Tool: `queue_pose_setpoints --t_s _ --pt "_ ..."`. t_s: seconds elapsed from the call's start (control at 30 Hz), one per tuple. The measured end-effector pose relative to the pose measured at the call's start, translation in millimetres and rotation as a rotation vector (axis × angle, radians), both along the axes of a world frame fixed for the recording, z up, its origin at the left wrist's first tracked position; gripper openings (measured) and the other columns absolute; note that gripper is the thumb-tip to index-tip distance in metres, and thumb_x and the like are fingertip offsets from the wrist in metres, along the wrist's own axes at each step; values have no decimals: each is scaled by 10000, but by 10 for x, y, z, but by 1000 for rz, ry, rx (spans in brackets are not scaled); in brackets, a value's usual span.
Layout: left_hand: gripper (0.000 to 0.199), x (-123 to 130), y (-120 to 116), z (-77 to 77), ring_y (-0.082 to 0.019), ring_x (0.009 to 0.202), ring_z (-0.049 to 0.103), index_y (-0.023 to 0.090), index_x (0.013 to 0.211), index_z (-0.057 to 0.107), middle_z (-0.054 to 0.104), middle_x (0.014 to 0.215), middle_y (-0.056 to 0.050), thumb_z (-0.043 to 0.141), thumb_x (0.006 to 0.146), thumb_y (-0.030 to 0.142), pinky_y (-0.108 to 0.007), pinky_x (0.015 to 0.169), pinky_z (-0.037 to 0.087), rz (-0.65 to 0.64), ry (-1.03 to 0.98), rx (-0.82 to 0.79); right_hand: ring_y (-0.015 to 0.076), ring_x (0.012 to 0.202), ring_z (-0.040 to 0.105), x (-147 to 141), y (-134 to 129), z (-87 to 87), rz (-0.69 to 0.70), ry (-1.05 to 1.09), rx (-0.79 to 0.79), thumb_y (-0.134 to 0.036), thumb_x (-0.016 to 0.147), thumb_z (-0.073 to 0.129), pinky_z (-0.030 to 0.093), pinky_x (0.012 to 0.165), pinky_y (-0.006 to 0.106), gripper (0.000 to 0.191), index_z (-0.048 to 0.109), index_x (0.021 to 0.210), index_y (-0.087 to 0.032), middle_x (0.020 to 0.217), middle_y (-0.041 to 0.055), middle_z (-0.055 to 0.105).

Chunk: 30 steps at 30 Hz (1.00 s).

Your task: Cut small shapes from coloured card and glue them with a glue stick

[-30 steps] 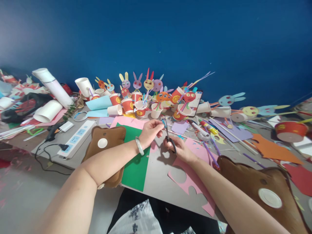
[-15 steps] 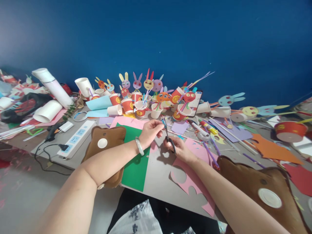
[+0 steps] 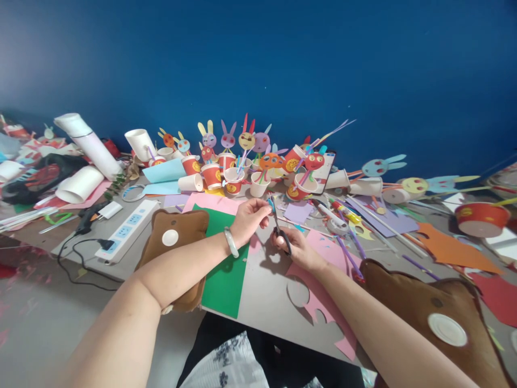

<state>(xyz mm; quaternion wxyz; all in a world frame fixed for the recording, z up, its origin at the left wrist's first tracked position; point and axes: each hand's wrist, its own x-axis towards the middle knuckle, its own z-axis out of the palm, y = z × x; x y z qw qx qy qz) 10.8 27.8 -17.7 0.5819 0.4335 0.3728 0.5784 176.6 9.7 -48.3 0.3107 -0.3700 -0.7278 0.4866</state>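
Note:
Over the middle of the table, my right hand (image 3: 297, 248) grips the handles of black scissors (image 3: 286, 238), their blades pointing up and away from me. My left hand (image 3: 252, 218), with a pale bangle at the wrist, pinches a small blue paper piece (image 3: 270, 203) right by the blades. How far the blades are apart is too small to tell. Beneath my left forearm lie a green sheet (image 3: 226, 269) and a brown cushion (image 3: 177, 237). A cut-out pink sheet (image 3: 323, 293) lies below my right wrist.
Red and white paper cups (image 3: 211, 175) with paper rabbit heads stand along the blue wall. A white power strip (image 3: 127, 231) with a black cable lies at left. Another brown cushion (image 3: 424, 302), a phone (image 3: 326, 170) and an orange sheet (image 3: 456, 248) are on the right.
Both hands stay almost in place by the blue piece. The edge of the pink sheet under my right arm has shifted slightly.

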Motion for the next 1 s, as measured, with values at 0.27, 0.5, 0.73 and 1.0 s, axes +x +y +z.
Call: queue_pose_setpoints --t_s 0.27,0.5,0.73,1.0 --pt "261 -1 7 -5 -51 411 495 145 734 546 564 546 45 719 665 327 -179 416 368 -1 0 -13 138 601 409 2 -6 7 7 1 -10 -764 781 485 282 548 290 599 517 691 -173 645 8 488" --pt "273 -7 2 4 -50 417 492 145 733 547 565 554 42 724 664 341 -186 423 363 0 11 -13 109 570 316 8 1 9 2 7 -45 -753 774 508 233 518 269 588 450 645 -182 596 -26 393" --pt "255 -7 6 0 -53 419 491 143 736 545 573 563 36 705 673 331 -190 423 359 5 10 -6 112 550 336 4 16 -15 -26 1 -40 -766 752 521 261 505 275 595 453 620 -190 571 -22 408" --pt "311 7 -12 -13 -50 427 495 137 737 560 579 579 35 746 647 369 -184 431 366 -55 -20 -38 112 540 371 -29 23 -10 -234 84 -49 -642 769 610 306 518 283 504 495 577 -191 557 -18 430"
